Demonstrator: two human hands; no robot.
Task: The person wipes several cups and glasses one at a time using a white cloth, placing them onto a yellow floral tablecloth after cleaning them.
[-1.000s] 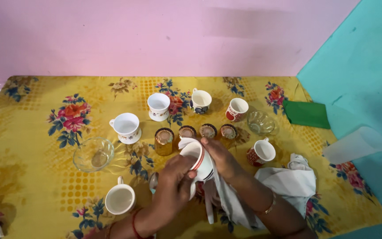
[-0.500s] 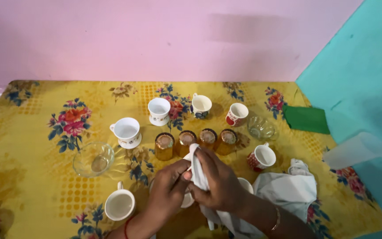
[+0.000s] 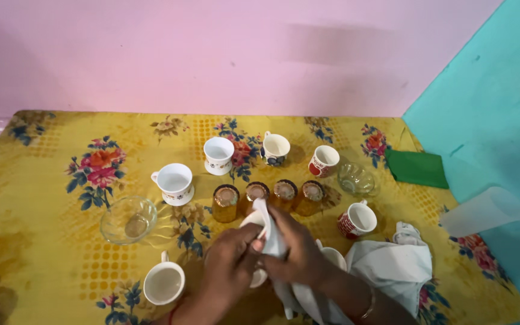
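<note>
Left hand: your left hand [image 3: 231, 260] is clamped on the white cup [image 3: 254, 224], which sits between both hands just in front of the row of amber glasses; only its rim edge shows.
Right hand: your right hand [image 3: 293, 250] is closed around the white cloth [image 3: 270, 232], pressing it over the cup's mouth; the cloth trails right to a heap [image 3: 392, 265] on the yellow floral cloth [image 3: 43, 241].
Change: a second ago the cup's open mouth and red rim band faced up between your fingers; now the cloth covers them and your right hand lies over the top; both hands have sunk slightly toward you.
Amber glasses: four amber glasses [image 3: 269, 198] stand in a row just beyond your hands, unmoved.
Near left: a white mug [image 3: 164, 283] stands beside your left wrist; a clear glass bowl [image 3: 129, 219] lies farther left.
Near right: a red-patterned mug [image 3: 357, 220] stands just beside the heap; another white cup's rim [image 3: 334, 255] peeks out behind your right hand.
</note>
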